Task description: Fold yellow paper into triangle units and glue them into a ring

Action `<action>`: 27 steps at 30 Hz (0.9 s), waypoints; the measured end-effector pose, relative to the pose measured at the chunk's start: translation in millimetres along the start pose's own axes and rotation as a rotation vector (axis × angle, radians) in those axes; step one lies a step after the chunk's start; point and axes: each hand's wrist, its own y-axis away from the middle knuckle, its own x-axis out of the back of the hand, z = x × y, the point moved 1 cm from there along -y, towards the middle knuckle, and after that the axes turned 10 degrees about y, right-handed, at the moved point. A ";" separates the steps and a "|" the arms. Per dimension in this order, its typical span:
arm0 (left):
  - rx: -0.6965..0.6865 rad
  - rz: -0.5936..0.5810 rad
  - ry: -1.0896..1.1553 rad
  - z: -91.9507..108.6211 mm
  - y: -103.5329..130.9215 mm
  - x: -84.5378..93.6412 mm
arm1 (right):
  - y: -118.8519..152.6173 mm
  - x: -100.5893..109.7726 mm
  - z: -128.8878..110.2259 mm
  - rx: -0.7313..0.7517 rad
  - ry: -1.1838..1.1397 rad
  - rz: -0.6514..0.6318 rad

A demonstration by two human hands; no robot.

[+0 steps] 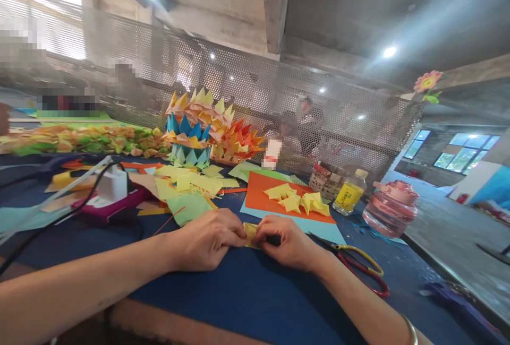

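A small piece of yellow paper (251,234) is pinched between my two hands, low over the blue tabletop (223,297). My left hand (211,239) is closed on its left side, fingers bent. On its right side my right hand (285,241) grips it between thumb and fingers. Just beyond my hands, several folded yellow paper pieces (297,200) lie on an orange sheet (255,191), which rests on a light blue sheet (319,226).
Scissors (360,265) lie beside my right forearm. Farther right stand a yellow-labelled bottle (350,192) and a pink bottle (391,209). A purple power strip (107,204) with cables is at left. Layered paper points (191,127) and heaped folded pieces (87,140) stand behind.
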 end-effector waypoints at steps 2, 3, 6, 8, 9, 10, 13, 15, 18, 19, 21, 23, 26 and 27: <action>-0.002 0.003 0.004 0.3 0.2 -0.2 | 1.1 0.9 -0.1 0.015 0.015 -0.003; -0.002 -0.001 0.007 0.4 0.2 -0.4 | 1.7 1.3 -0.2 0.024 0.023 -0.007; 0.002 -0.019 0.007 0.7 -0.1 -0.7 | 3.5 2.7 -1.7 0.058 0.055 -0.017; 0.002 -0.022 0.002 0.8 -0.1 -1.0 | 4.3 4.3 -4.3 0.078 0.092 -0.012; 0.004 -0.022 -0.002 0.7 0.1 -1.2 | 4.5 5.2 -6.1 0.087 0.114 -0.014; 0.006 -0.023 -0.009 0.7 0.3 -1.4 | 4.5 6.2 -8.1 0.095 0.139 -0.022; 0.002 -0.037 -0.027 0.8 0.8 -2.0 | 4.6 8.3 -13.9 0.114 0.231 -0.063; -0.009 -0.054 -0.031 1.3 0.7 -2.4 | 4.7 8.7 -16.1 0.119 0.301 -0.080; -0.024 -0.066 -0.038 2.3 0.0 -2.6 | 5.2 7.9 -16.2 0.122 0.352 -0.084; -0.024 -0.067 -0.042 2.6 -0.2 -2.7 | 5.4 7.7 -15.7 0.123 0.350 -0.079; -0.021 -0.064 -0.047 3.2 -0.7 -2.7 | 5.8 7.9 -14.5 0.118 0.339 -0.068; -0.016 -0.058 -0.050 3.8 -1.2 -2.3 | 6.0 9.2 -13.8 0.107 0.341 -0.061; -0.018 -0.037 -0.050 5.0 -1.9 -1.5 | 6.1 12.3 -13.8 0.110 0.354 -0.062; -0.020 -0.029 -0.050 5.3 -2.0 -1.3 | 6.0 13.3 -13.8 0.115 0.354 -0.061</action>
